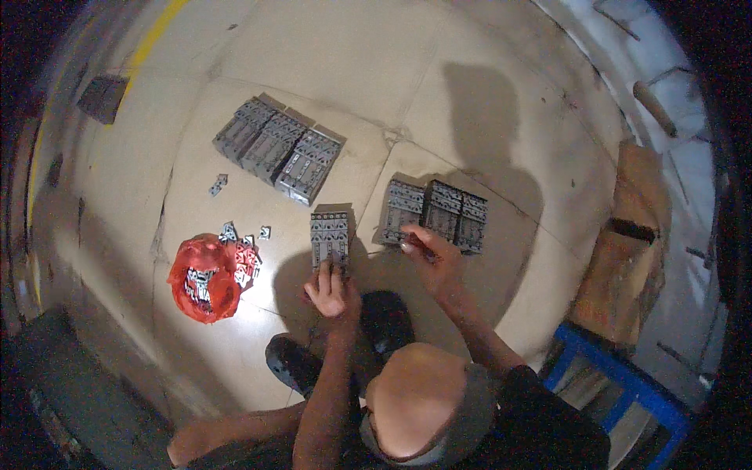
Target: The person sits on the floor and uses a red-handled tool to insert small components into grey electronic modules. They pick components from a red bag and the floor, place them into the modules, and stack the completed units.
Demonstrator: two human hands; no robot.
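A grey rectangular block (330,231) with rows of dark round openings, much like an electrical module, lies on the floor in front of me. My left hand (332,293) rests on its near end, fingers stretched over the top and thumb out to the side. To the right, my right hand (435,254) is at the near edge of a row of similar grey blocks (404,210). Its thumb and forefinger are pinched around something small and dark that I cannot make out. Another row of grey blocks (276,149) sits farther off to the left.
An opened red bag (182,296) holds small black-and-white pieces. More small pieces (247,254) lie beside it, with a few (218,185) farther up. My dark shoes (387,319) are close below the middle block. Cardboard (607,290) and a blue frame (619,372) stand at the right.
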